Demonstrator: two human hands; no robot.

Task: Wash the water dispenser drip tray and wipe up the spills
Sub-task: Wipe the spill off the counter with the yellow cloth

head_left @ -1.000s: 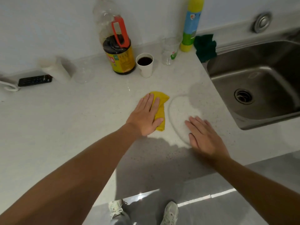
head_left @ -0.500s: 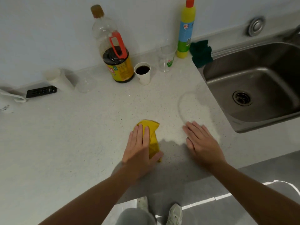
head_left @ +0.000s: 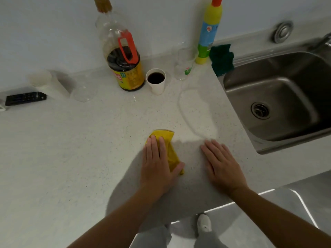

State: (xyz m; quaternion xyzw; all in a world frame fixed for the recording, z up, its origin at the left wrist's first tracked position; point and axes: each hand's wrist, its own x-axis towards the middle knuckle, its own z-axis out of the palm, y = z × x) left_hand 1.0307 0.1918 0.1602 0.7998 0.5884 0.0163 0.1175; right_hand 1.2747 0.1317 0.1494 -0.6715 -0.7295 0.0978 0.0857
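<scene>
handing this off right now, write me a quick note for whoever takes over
Left hand presses the yellow cloth flat on the countertop, fingers straight.
Right hand rests flat on the countertop beside it, empty.
A water patch lies farther back, beside the sink, not yet wiped.
Drip tray is not in view; its washing cannot be confirmed.
Left: wipe that patch.

Cloth (head_left: 171,151): yellow, bunched into a long fold, flat on the white speckled counter (head_left: 71,158) near its front edge; left part under the flat left hand (head_left: 157,167).
Spill (head_left: 197,113): clear wet film with a thin looped outline, just beyond the cloth.
</scene>
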